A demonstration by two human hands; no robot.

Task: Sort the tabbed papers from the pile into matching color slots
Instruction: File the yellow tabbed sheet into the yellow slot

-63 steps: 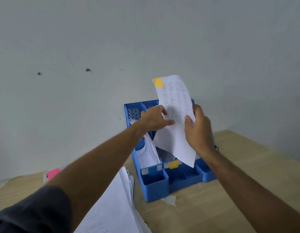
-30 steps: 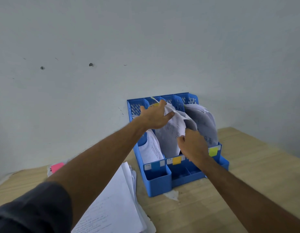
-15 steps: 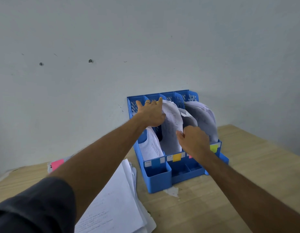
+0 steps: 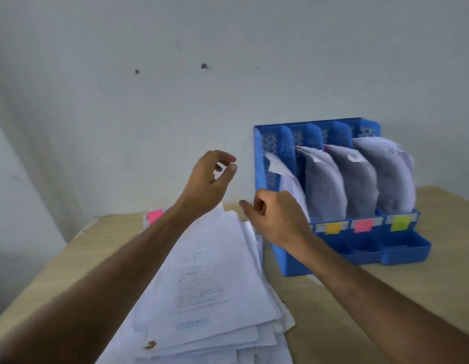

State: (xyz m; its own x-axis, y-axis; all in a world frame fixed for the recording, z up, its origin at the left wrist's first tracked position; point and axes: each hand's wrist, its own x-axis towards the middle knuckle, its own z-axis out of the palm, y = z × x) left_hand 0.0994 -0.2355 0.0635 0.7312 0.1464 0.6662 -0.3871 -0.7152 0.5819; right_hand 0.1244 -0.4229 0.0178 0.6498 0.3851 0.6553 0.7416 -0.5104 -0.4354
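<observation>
Left hand (image 4: 211,179): raised above the pile's far end, fingers loosely curled, holding nothing.
Right hand (image 4: 276,218): at 3 o'clock of the left, loosely curled, before the organizer.
Organizer (image 4: 293,258): blue, four slots holding curled papers.
Pile (image 4: 202,285): loose sheets, 6 o'clock.

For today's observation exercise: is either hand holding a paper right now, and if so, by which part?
Nothing is held. The left hand hangs above the paper pile with loosely curled fingers, and the right hand is beside the blue organizer, gripping no sheet.
</observation>
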